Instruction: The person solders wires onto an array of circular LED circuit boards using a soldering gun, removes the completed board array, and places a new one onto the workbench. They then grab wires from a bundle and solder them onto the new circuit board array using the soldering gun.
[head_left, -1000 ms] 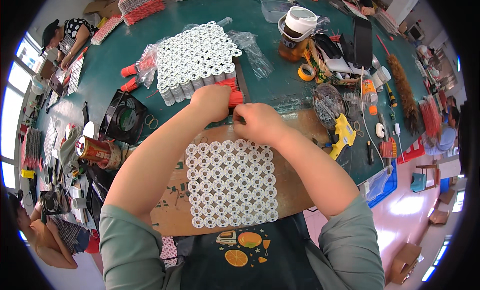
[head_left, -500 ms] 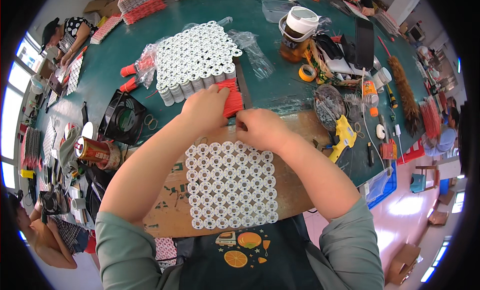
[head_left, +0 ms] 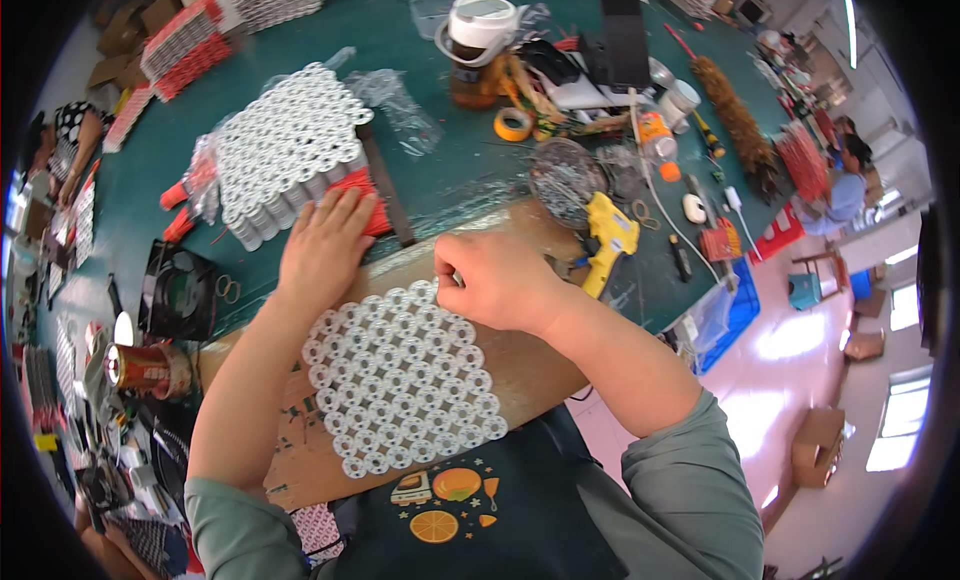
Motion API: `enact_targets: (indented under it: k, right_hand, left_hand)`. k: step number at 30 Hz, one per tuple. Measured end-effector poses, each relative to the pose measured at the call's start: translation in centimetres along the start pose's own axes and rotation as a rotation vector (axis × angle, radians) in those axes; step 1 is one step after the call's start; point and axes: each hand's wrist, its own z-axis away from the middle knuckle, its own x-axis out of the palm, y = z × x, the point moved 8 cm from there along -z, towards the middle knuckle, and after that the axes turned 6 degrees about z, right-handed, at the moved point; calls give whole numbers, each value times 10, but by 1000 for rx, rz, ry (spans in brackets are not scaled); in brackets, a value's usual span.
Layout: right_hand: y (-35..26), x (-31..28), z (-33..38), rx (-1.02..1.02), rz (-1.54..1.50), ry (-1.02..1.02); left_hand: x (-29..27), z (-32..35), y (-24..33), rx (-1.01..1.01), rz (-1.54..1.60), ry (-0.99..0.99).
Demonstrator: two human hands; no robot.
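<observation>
My left hand (head_left: 325, 242) rests with its fingers outstretched on a bundle of red wires (head_left: 376, 212). Those wires lie against the near right side of a tall stack of white round-disc panels (head_left: 290, 145). My right hand (head_left: 492, 280) is curled closed over the far right corner of a single panel of white ring-shaped discs (head_left: 400, 380). Whatever its fingers may pinch is hidden. The panel lies flat on a brown board (head_left: 285, 470) at the table's near edge.
Right of my hands are a yellow glue gun (head_left: 612, 242), a round dish of grey residue (head_left: 567, 183) and a tape roll (head_left: 513, 125). A lidded jug (head_left: 478, 50) stands farther back. At left are a black fan (head_left: 178, 290) and a can (head_left: 140, 368). Other people sit around the table.
The view has turned, shifting the table leftward. My right hand has come away from the red wires to the panel's far right corner. My left hand's fingers have flattened out over the wires.
</observation>
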Motion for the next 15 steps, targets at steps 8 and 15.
enact_targets:
  k: [8, 15]
  right_hand:
    - [100, -117, 120, 437, -96, 484]
    - [246, -177, 327, 910, 52, 941]
  left_hand:
    - [11, 3, 3, -17, 15, -73]
    - [15, 4, 4, -9, -48, -87]
